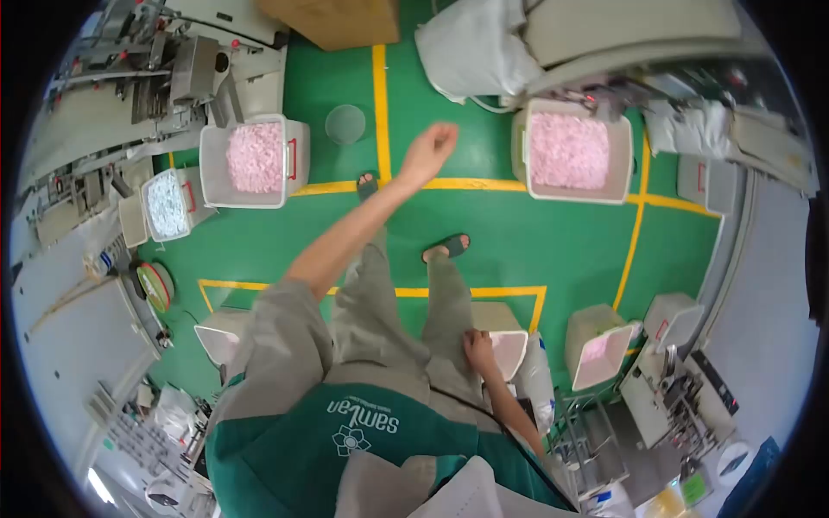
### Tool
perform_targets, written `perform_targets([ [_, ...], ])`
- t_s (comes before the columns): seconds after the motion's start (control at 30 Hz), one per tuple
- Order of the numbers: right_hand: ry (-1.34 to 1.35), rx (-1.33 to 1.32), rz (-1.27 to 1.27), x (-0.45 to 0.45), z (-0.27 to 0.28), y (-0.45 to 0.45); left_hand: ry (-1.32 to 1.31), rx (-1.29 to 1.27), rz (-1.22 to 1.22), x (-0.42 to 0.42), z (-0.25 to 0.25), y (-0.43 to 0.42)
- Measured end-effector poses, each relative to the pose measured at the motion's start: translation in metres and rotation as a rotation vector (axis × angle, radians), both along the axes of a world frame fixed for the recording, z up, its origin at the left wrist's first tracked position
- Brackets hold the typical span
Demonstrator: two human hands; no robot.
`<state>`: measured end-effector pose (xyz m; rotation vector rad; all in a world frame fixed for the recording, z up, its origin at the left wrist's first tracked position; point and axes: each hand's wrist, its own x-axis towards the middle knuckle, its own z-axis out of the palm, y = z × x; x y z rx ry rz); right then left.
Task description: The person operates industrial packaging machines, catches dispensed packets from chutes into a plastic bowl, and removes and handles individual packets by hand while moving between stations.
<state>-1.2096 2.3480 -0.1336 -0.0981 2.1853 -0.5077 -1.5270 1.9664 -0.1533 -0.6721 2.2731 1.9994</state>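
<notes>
My left hand (429, 154) is stretched out over the green floor, its fingers curled in, with no object visible in it. Beyond its left side a clear round container (345, 125) stands on the floor. To its right is a white bin (620, 186) of pink pieces (570, 151). My right hand (480, 350) hangs low against the grey trousers (447, 302), fingers loosely spread and holding nothing visible. Close beside it stands a pale bin (509, 350), partly hidden by my leg and arm.
At upper left, another bin (294, 164) holds pink pieces beside a smaller bin (168, 205) of pale blue ones. Machines (186, 73) line the left. A cardboard box (341, 22) and a white sack (471, 52) lie ahead. A bin (596, 345) stands lower right.
</notes>
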Motion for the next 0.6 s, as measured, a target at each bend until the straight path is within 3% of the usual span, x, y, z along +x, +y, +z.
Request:
perform_targets([
  [0.07,-0.063,0.120,0.049,-0.009,-0.008,-0.049,-0.263,-0.287,-0.086,0.062,-0.157,-0.039],
  [0.1,-0.071,0.148,0.075,-0.008,-0.017,-0.070,-0.433,-0.284,-0.083,0.084,-0.180,-0.058],
  [0.23,-0.189,0.364,0.276,0.002,-0.057,-0.170,-0.898,-0.457,-0.290,0.208,-0.447,-0.172],
  [0.33,-0.233,0.412,0.251,-0.003,-0.072,-0.225,-1.089,-0.203,0.167,0.187,-0.460,-0.226],
  [0.47,-0.253,0.493,0.269,0.000,-0.096,-0.275,-1.023,0.012,0.244,0.173,-0.569,-0.296],
  [0.53,-0.251,0.541,0.279,0.001,-0.107,-0.297,-0.890,0.050,0.383,0.159,-0.622,-0.318],
  [0.6,-0.257,0.568,0.281,0.001,-0.120,-0.317,-0.924,0.270,0.606,0.127,-0.643,-0.339],
])
